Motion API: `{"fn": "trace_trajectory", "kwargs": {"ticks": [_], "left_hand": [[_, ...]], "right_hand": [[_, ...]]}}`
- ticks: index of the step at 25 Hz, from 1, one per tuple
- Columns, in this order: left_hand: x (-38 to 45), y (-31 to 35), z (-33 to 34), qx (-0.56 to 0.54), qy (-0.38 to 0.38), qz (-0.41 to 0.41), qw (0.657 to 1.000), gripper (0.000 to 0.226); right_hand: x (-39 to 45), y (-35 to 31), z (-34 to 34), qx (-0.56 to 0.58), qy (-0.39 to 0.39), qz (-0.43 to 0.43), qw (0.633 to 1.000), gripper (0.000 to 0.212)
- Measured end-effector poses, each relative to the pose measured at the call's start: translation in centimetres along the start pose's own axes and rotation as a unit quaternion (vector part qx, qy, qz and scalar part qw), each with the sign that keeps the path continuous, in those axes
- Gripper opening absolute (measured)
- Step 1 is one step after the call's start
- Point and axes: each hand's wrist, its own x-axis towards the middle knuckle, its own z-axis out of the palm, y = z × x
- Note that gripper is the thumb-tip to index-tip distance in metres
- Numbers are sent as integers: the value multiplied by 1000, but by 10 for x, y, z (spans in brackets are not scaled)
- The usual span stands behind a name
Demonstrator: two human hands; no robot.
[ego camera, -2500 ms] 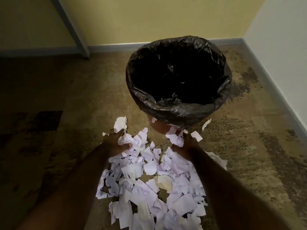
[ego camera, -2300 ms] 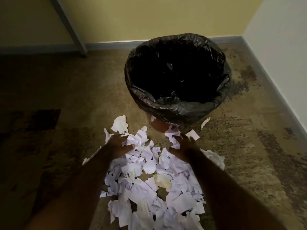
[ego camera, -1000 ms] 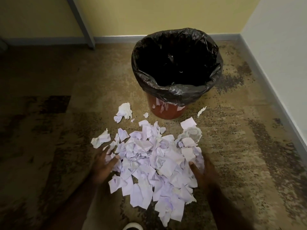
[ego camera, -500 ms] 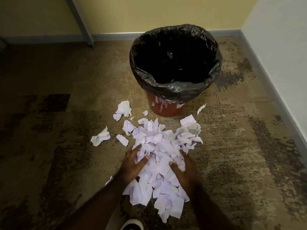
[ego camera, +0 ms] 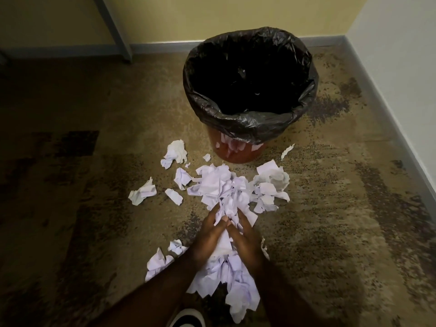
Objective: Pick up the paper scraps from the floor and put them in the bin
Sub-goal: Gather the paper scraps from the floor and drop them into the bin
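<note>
White and pale lilac paper scraps (ego camera: 221, 187) lie heaped on the mottled brown floor in front of an orange bin (ego camera: 238, 154) lined with a black bag (ego camera: 247, 123). My left hand (ego camera: 210, 234) and my right hand (ego camera: 247, 239) are pressed together from both sides around a bunch of the scraps, fingers curled into the pile. More scraps hang and lie beneath my wrists (ego camera: 236, 282). Loose crumpled pieces sit apart at the left (ego camera: 142, 192) and near the bin's base (ego camera: 175, 153).
The bin stands near the room's corner, with a yellow wall behind and a white wall (ego camera: 401, 55) at the right. A grey post (ego camera: 115, 29) meets the floor at the back left. A shoe tip (ego camera: 186, 319) shows at the bottom edge.
My hands have swept inward from the pile's sides and closed together on a bunch of scraps. The pile has been squeezed narrower, leaving a few pieces behind on the left.
</note>
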Motion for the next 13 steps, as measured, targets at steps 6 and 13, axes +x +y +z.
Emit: {"fn": "trace_trajectory", "kwargs": {"ticks": [6,13], "left_hand": [[-6,12,17,-33,58,46,997,63],[-38,57,23,-25,157,112,981,64]], "right_hand": [[-2,-16,18,73,6,4,997,38],[-18,-56,31,93,-16,-59,994,48]]}}
